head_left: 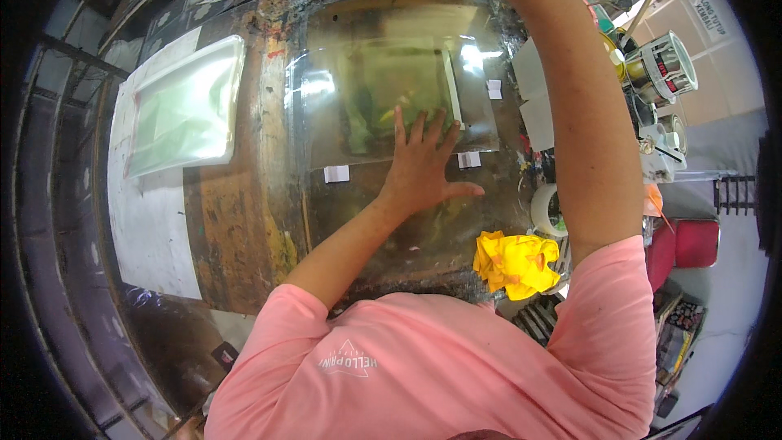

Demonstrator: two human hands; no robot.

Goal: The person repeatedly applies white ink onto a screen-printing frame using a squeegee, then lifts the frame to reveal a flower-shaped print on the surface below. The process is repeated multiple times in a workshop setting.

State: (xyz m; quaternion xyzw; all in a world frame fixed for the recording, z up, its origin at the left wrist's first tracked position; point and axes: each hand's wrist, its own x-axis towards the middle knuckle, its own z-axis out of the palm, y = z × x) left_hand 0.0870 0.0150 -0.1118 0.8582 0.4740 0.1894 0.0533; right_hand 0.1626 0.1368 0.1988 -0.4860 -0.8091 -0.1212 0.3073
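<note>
My left hand [421, 165] lies flat, fingers spread, on a clear plastic sheet [482, 132] spread over the dark, paint-stained table. It grips nothing. Its fingertips rest near the lower end of a narrow white strip [453, 85] and over a blurred greenish patch in the sheet. Small white tabs [336, 173] sit around the sheet's edges, one more below it and one on its right. Reaching up along the right side, my right arm [582, 106] bends across the top edge, where the hand is cut off.
At left, a stack of clear plastic sheets [187, 106] lies on white paper [155, 228]. A crumpled yellow cloth [516, 264] and a tape roll [547, 210] are near the table's right front. Paint-smeared cans [664, 67] stand at right, beyond them a red chair [696, 243].
</note>
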